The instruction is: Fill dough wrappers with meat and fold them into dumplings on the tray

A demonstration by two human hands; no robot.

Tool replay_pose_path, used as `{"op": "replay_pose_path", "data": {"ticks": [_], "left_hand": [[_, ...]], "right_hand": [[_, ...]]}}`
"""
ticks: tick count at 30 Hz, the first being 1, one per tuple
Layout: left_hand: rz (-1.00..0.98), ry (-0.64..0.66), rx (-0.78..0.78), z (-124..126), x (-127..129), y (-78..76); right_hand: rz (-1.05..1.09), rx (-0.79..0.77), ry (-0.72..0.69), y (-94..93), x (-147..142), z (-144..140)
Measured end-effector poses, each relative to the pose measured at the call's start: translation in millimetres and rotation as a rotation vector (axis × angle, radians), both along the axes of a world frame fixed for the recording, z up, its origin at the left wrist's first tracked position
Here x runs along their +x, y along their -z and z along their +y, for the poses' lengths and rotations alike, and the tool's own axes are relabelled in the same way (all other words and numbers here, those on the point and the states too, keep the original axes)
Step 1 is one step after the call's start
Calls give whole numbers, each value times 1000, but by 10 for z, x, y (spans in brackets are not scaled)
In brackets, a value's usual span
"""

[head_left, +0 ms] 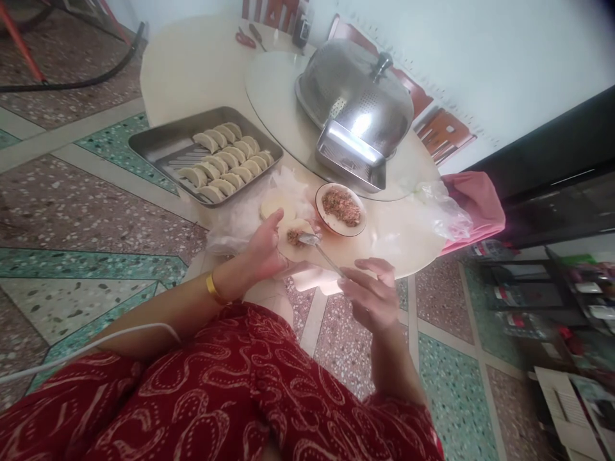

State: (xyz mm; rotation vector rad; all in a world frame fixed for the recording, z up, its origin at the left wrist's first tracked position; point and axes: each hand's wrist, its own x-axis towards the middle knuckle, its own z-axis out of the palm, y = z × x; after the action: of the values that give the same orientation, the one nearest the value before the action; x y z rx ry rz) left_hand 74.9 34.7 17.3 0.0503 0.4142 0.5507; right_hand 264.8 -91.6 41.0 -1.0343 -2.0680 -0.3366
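Wrapper (293, 252) with filling (293, 237) lies held in the left grip (264, 251), beneath the spoon (310, 239) that the right grip (372, 291) clasps.

We see glossy metal on the domed lid (339, 80) and spoon (329, 258), duller metal on the tray (154, 145), matt, smooth dough in the wrapper (300, 226), crinkled plastic in the bag (444, 213).

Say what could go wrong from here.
The spoon is at the filling on the wrapper; pressing too hard might tear the dough. The left hand holds that wrapper, and if it tilts, filling could fall off. The bowl stands close by, so the right hand might knock it with the spoon.
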Motion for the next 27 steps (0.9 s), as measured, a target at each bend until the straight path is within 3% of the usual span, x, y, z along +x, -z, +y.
{"op": "replay_pose_path", "data": {"ticks": [6, 9, 16, 20, 23, 27], "left_hand": [[-108, -21, 36, 18, -45, 25], [-128, -28, 55, 14, -47, 54], [-68, -2, 35, 5, -73, 23], [-113, -11, 64, 0, -73, 24], [-85, 11, 84, -16, -76, 41], [-94, 94, 107, -42, -91, 60]], "right_hand": [[-25, 122, 40, -104, -47, -20], [40, 92, 63, -125, -53, 6], [5, 6, -44, -38, -83, 49], [332, 13, -23, -70, -70, 96], [708, -129, 75, -96, -23, 145], [823, -324, 193, -74, 34, 211]]}}
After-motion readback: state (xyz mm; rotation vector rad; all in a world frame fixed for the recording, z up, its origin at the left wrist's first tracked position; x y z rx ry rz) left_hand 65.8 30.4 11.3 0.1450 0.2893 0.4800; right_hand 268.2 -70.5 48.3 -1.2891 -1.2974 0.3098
